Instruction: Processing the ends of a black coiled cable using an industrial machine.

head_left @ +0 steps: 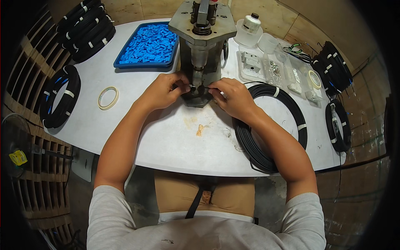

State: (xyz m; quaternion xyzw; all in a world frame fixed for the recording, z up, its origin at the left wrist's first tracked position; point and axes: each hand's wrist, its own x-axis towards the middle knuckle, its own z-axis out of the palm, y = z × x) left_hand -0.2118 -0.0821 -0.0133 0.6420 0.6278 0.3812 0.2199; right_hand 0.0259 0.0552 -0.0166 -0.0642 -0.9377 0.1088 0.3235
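Note:
A metal press (pixel 203 37) stands at the table's far middle, its ram coming down over a small base. My left hand (pixel 166 89) is at the left side of the ram's lower end. Its thumb and forefinger are pinched on a tiny part that I cannot make out. From the other side, my right hand (pixel 233 96) reaches in, fingertips pinched close to the press's tooling. Whatever those fingertips grip is too small and dark to name. Under my right forearm lies a coil of black cable (pixel 301 118), bound with white tape.
A blue tray (pixel 143 65) of small blue parts sits left of the press. A tape roll (pixel 108 98) and coiled cables (pixel 62 98) lie farther left. At right are a white bottle (pixel 251 23), clear containers (pixel 275 71), green-handled pliers (pixel 295 48) and more cable coils (pixel 333 66).

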